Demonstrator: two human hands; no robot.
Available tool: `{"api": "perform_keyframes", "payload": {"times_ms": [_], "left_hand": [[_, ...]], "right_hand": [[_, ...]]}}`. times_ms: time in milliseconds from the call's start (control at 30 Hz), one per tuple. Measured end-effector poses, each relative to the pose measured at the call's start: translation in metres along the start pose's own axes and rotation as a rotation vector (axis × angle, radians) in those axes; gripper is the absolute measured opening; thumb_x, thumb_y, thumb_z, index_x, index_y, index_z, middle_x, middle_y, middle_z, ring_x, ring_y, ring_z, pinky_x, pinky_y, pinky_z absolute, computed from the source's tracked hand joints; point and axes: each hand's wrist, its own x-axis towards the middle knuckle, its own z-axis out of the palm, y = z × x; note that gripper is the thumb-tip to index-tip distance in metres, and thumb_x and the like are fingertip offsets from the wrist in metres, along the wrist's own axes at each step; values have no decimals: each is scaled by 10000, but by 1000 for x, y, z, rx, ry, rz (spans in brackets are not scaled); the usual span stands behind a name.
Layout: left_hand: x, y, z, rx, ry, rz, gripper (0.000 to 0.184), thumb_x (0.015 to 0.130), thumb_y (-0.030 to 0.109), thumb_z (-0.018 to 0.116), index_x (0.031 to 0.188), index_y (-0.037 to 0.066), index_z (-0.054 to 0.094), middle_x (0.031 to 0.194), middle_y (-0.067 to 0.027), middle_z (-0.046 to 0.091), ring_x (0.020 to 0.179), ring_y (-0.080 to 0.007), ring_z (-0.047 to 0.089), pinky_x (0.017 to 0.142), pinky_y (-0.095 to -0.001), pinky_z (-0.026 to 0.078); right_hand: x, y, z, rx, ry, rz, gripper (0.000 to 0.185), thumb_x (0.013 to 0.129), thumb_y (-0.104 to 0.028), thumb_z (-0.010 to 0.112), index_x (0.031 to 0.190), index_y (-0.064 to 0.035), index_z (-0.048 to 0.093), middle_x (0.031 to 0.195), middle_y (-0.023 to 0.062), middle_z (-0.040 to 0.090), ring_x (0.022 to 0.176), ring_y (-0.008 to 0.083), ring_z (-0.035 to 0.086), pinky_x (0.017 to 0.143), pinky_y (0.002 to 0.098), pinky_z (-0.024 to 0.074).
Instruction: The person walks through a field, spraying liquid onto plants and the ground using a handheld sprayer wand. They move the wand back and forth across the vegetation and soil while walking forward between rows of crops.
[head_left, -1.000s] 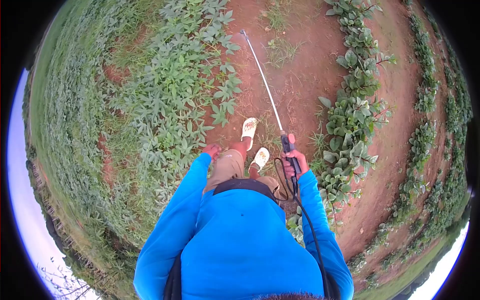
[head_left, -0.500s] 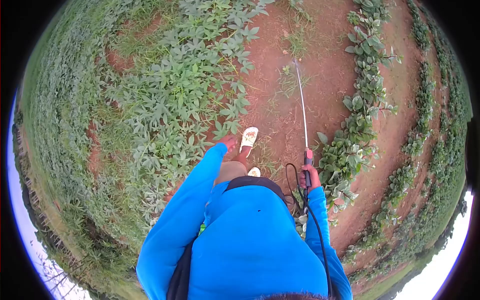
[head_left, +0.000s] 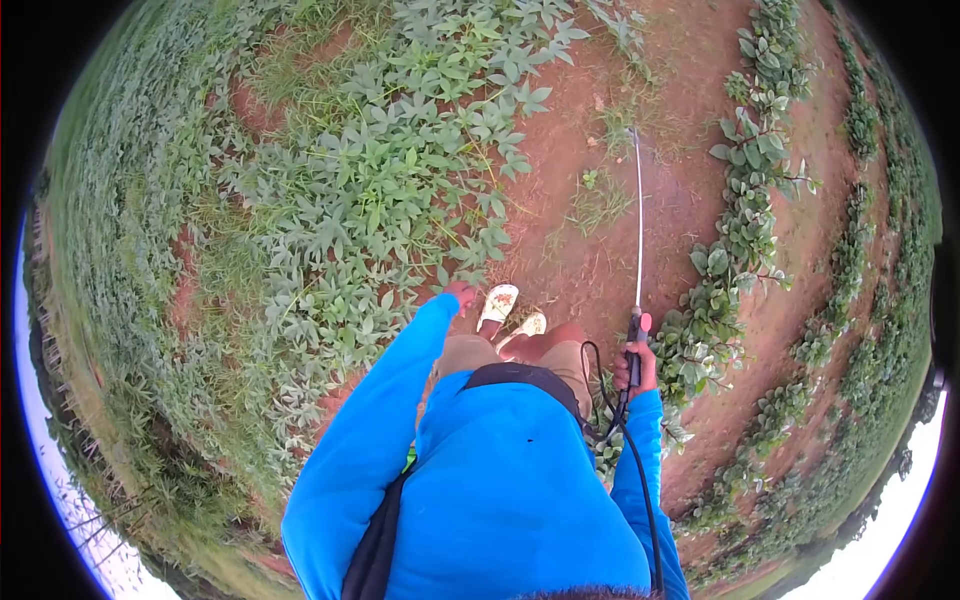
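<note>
My right hand (head_left: 637, 367) is wrapped around the dark handle of a spray wand (head_left: 640, 230), beside a red-pink part at its top. The wand's thin metal tube points forward over the bare soil, and a faint mist shows near its tip. A black hose (head_left: 640, 470) runs from the handle back along my right arm. By my left thigh hangs my left hand (head_left: 462, 294), near the edge of the leafy plants (head_left: 380, 190). It holds nothing that I can see, and its fingers look loosely apart, though small and somewhat blurred.
Lobed-leaf plants spread on my left. A row of broad-leaved plants (head_left: 755, 150) runs close along my right, with more rows (head_left: 855, 240) beyond it. My pale clogs (head_left: 499, 302) stand on a reddish soil path (head_left: 560, 160) with grass tufts (head_left: 600, 200).
The wand and my right hand have shifted to the right in view, and the wand stands more upright. My second clog and right leg now show more. The left hand stays near my thigh.
</note>
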Motion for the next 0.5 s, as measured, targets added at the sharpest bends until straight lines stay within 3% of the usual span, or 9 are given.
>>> {"api": "perform_keyframes", "payload": {"times_ms": [167, 267, 500], "left_hand": [[17, -20, 11, -27, -47, 12, 299, 793, 332, 549, 950, 78, 552, 676, -34, 543, 517, -128, 489, 430, -283, 390], [7, 8, 17, 0, -76, -54, 313, 784, 342, 545, 948, 76, 554, 682, -35, 549, 517, -130, 495, 430, -282, 394], [41, 84, 3, 82, 5, -38, 247, 783, 281, 529, 913, 72, 556, 690, -46, 556, 473, -132, 491, 385, -282, 379]], "right_hand": [[24, -36, 39, -50, -251, 130, 193, 744, -302, 546, 740, -143, 437, 554, -23, 392, 363, 75, 328, 319, 227, 266], [39, -54, 52, -115, -344, 164, 185, 742, -285, 538, 811, -148, 436, 583, -35, 387, 378, 73, 324, 328, 220, 266], [67, -111, 50, -149, -174, 71, 192, 725, -301, 573, 738, -139, 472, 538, -30, 402, 370, 73, 329, 324, 225, 264]]}}
